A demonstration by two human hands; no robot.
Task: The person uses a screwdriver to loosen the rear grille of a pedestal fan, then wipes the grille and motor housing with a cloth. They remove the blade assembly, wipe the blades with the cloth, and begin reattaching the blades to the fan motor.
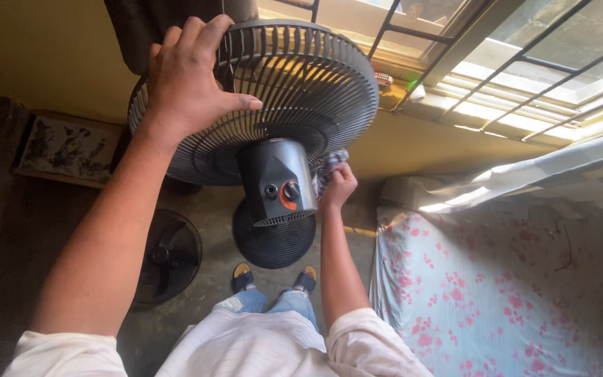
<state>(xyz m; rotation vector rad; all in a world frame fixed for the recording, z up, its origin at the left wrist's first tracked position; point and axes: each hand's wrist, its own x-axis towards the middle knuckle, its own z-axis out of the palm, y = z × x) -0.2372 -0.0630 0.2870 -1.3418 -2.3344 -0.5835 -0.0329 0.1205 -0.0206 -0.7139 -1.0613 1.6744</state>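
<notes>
A black standing fan is in front of me, seen from behind and above. My left hand (186, 73) rests flat on the upper left of its round wire grille (315, 77), fingers spread over the rim. My right hand (338, 187) is closed on a checked cloth (329, 166), pressed against the right side of the fan's motor housing (277, 180), which has an orange-ringed knob. The fan's round base (273, 244) stands on the floor by my sandalled feet.
A second fan grille (167, 257) lies on the concrete floor at left. A bed with a pink-flowered sheet (504, 293) fills the right. A barred window (525, 63) runs above it; a yellow wall (43, 49) is behind the fan.
</notes>
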